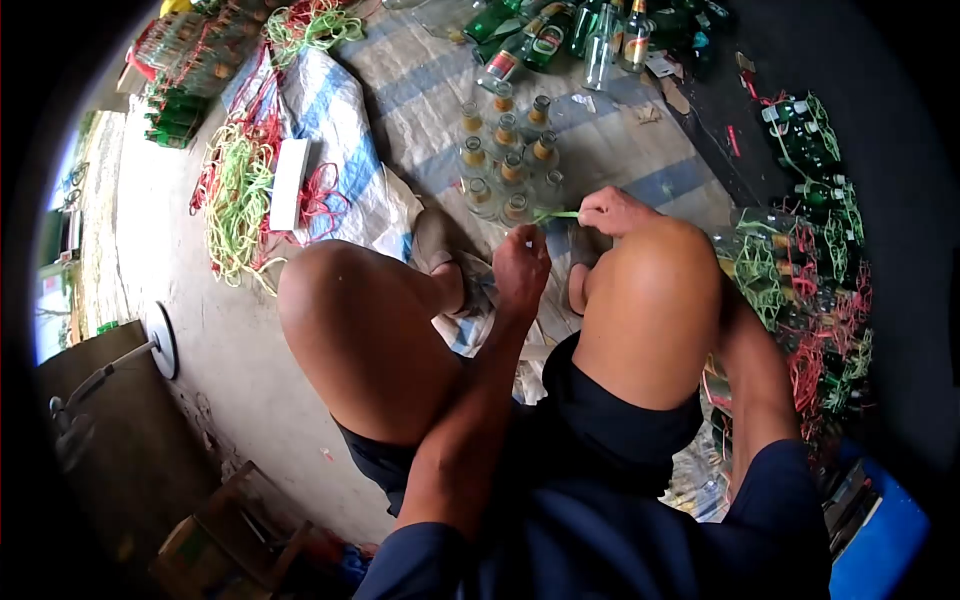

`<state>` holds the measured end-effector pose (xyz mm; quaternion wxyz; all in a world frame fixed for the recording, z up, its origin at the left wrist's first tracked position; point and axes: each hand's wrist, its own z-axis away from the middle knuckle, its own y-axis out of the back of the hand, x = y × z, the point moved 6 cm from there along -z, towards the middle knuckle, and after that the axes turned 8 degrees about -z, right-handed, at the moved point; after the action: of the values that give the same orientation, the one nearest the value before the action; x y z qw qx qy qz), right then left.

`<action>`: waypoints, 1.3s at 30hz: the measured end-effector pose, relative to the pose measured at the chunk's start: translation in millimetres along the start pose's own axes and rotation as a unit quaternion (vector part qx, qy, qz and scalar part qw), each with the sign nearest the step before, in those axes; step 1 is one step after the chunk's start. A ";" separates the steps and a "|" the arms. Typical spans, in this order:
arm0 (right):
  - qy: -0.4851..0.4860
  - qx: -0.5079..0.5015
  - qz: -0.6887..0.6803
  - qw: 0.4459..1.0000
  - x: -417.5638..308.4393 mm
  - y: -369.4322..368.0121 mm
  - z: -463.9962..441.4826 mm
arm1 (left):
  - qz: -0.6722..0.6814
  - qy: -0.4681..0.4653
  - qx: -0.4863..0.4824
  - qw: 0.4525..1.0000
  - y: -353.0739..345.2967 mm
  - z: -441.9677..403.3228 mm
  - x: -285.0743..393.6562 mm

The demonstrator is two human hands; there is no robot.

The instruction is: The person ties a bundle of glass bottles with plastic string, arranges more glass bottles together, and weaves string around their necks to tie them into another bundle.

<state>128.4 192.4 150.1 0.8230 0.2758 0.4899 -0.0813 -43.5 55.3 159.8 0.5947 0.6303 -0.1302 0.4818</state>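
Several clear glass bottles [511,168] with gold-labelled necks stand upright in a tight group in front of my feet. Low at the near side of this group runs a bright green plastic string [557,215]. My right hand [615,212] pinches the string's right end between closed fingers, beside my right knee. Just below the nearest bottle, my left hand [521,265] is closed, fingertips close to the string's left end. Whether it grips that string too is hard to make out.
A blue-striped sheet [420,115] covers the floor. Green and clear bottles [550,40] lie and stand ahead. String-tied bottles [790,260] line the right side. Loose green and red string [235,200] lies left, beside a white block [290,185]. A fan [160,340] stands further left.
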 end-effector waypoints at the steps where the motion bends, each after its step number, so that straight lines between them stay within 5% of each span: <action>1: -0.001 0.002 0.012 1.000 -14.0 4.0 -1.2 | 0.006 -0.027 0.005 1.000 -1.7 -0.1 5.1; 6: -0.029 -0.004 0.057 0.998 -58.4 23.6 -7.5 | 0.031 -0.143 0.065 0.987 -11.9 -5.5 31.3; 11: 0.000 -0.002 0.083 0.997 -66.0 35.9 -22.8 | 0.038 -0.098 -0.006 0.994 -14.8 -19.9 50.8; 39: 0.050 0.049 0.161 0.984 -97.2 47.9 -79.9 | 0.075 -0.100 0.094 0.988 -38.2 -56.4 44.6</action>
<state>37.6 261.8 221.4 0.7853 0.3947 0.4751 0.0428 -18.5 132.9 160.3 0.4790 0.7167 -0.1897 0.4700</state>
